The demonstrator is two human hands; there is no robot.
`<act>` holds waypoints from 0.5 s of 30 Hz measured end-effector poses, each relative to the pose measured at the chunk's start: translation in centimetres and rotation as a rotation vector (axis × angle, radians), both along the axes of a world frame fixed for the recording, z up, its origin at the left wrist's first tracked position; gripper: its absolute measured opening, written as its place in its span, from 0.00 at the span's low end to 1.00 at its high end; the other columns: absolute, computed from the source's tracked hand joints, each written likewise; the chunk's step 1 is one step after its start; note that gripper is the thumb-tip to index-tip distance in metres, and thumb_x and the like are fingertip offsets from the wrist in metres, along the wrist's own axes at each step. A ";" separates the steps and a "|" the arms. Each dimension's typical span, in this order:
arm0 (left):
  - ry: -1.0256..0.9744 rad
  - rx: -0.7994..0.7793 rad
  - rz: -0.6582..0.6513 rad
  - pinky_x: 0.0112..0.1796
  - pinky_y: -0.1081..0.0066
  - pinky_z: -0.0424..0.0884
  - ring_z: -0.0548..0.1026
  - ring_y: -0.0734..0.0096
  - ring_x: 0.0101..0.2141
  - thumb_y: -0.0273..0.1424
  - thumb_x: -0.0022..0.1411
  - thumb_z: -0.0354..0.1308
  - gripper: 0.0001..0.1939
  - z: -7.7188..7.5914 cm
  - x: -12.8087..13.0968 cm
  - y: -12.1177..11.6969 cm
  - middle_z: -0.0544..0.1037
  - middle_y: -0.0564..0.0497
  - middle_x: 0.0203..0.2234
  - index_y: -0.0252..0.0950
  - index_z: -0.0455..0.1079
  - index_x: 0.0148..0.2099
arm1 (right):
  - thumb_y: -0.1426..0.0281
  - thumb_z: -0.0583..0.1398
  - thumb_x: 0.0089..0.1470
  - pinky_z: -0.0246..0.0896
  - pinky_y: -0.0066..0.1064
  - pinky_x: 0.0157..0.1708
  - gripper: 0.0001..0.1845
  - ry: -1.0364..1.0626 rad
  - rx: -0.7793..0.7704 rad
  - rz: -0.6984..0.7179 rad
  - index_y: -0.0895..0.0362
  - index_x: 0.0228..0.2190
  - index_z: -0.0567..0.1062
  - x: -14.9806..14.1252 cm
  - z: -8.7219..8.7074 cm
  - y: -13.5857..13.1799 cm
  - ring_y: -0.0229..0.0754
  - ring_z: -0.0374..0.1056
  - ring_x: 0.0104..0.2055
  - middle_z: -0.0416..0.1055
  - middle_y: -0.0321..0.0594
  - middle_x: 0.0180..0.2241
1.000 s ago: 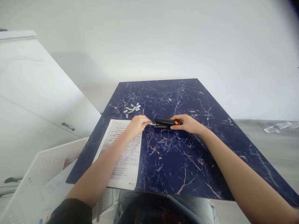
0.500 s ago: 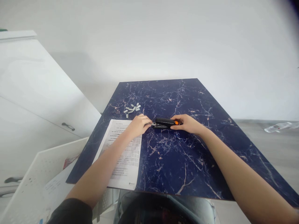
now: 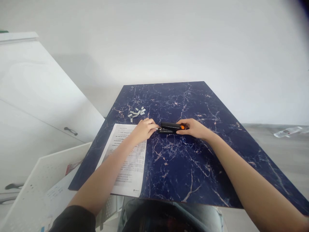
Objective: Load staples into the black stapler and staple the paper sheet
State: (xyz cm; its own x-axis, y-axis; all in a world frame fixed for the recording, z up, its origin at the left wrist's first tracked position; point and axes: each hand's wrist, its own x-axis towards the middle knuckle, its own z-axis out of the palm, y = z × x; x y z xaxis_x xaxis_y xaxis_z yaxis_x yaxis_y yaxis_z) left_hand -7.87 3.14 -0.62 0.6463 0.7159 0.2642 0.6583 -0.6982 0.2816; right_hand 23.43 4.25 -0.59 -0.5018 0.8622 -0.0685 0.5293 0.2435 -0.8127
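Note:
A black stapler with an orange part at its rear lies crosswise on the dark blue marbled table. Its front end points left, and a gap shows between its upper arm and its lower part. My right hand grips the rear end, thumb on the near side and fingers on the far side. My left hand is closed in a pinch at the front end; what its fingertips hold is too small to make out. Several short silvery staple strips lie loose beyond my left hand.
Printed sheets lie under my left forearm, along the table's near left edge. A white perforated bin with papers stands left of the table, beside white cabinets. Clear plastic packaging lies on the floor at right.
My left fingertips have shifted slightly right, closer against the stapler's front, covering more of the silvery part there. My right hand and the stapler stay in place.

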 end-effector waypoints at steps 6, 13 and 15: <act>-0.069 -0.059 0.032 0.48 0.59 0.69 0.74 0.61 0.44 0.28 0.74 0.51 0.12 0.4 0.2 0.1 0.78 0.47 0.42 0.38 0.77 0.45 | 0.54 0.68 0.49 0.62 0.37 0.39 0.20 0.013 -0.005 0.001 0.53 0.41 0.80 0.0 0.0 -0.1 0.44 0.69 0.35 0.76 0.37 0.35; -0.399 -0.197 0.121 0.45 0.64 0.71 0.77 0.66 0.40 0.28 0.71 0.55 0.07 0.5 0.4 0.0 0.79 0.50 0.39 0.40 0.74 0.47 | 0.55 0.68 0.50 0.63 0.38 0.40 0.20 0.025 -0.004 0.014 0.53 0.41 0.80 0.0 0.2 -0.2 0.46 0.70 0.36 0.76 0.38 0.36; -0.545 -0.259 0.159 0.43 0.66 0.72 0.78 0.68 0.37 0.30 0.71 0.55 0.07 0.4 0.2 0.1 0.79 0.51 0.37 0.40 0.74 0.47 | 0.55 0.67 0.50 0.64 0.39 0.42 0.20 0.023 0.013 0.019 0.52 0.42 0.81 0.2 0.2 -0.2 0.47 0.71 0.38 0.77 0.38 0.37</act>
State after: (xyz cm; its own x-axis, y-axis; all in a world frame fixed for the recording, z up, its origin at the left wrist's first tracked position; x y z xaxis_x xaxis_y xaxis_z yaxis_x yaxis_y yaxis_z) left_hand -7.66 3.25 -0.27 0.3480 0.8772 0.3308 0.4622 -0.4675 0.7535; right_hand 23.62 4.10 -0.37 -0.5193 0.8534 -0.0456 0.5056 0.2638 -0.8215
